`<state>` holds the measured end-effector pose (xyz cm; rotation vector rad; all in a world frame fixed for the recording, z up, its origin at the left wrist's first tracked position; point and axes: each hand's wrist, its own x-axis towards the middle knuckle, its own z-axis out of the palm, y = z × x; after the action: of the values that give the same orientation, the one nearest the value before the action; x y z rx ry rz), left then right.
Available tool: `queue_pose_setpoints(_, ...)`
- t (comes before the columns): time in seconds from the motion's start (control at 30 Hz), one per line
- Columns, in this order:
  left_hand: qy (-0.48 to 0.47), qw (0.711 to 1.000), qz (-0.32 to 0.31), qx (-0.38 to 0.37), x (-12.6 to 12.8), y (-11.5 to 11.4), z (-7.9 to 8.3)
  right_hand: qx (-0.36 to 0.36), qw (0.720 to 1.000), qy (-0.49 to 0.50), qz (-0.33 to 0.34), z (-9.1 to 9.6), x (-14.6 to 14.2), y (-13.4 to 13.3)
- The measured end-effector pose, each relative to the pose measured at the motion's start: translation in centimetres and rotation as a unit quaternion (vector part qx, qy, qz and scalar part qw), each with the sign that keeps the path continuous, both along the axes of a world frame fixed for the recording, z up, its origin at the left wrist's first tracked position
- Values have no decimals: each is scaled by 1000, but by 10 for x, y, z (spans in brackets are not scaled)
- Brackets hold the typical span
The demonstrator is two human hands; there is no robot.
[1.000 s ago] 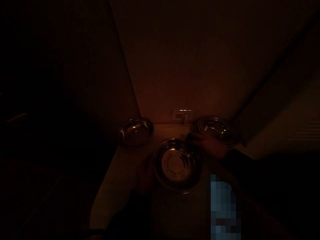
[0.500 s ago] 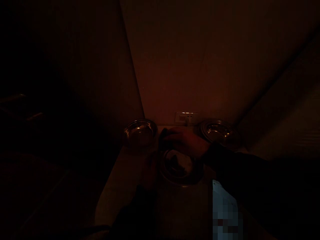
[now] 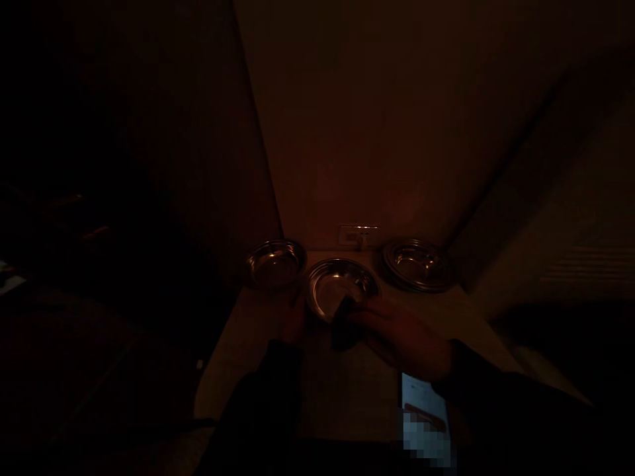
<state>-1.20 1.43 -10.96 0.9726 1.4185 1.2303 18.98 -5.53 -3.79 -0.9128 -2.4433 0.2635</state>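
A round shiny metal plate (image 3: pixel 337 285) with a raised rim is in the middle of the small table. My left hand (image 3: pixel 294 318) is at its left edge, fingers closed by the rim, though deep shadow hides most of them. My right hand (image 3: pixel 397 330) is closed on a dark cloth (image 3: pixel 346 325), bunched at the plate's near right edge and overlapping the rim.
Another metal plate (image 3: pixel 275 266) lies at the table's back left, and a stack of metal plates (image 3: pixel 419 266) at the back right. A wall socket (image 3: pixel 359 234) has a plug in it. A lit phone screen (image 3: pixel 424 400) glows below my right forearm. The room is very dark.
The middle plate has shifted away from me, slightly left, and more of its inside shows. My right hand with the cloth has come from its far edge to its near right edge.
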Motion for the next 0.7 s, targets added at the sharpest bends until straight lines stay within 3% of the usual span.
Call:
queue_pose_setpoints(0.2,-68,996,-60,-20,-4,-6,-4,-33,996,-83,-15,-20,-17,-32)
queue_pose_setpoints(0.43,74,994,-81,-27,-29,-51,-6,-53,972,-183,-141,-49,-58,-43)
queue_pose_setpoints(0.53,105,988,-114,-13,-36,-74,-5,-85,972,-156,-151,-57,-65,-45)
queue_pose_setpoints(0.7,117,982,-149,2,-37,-94,-9,-131,984,-21,-115,-62,-60,-50)
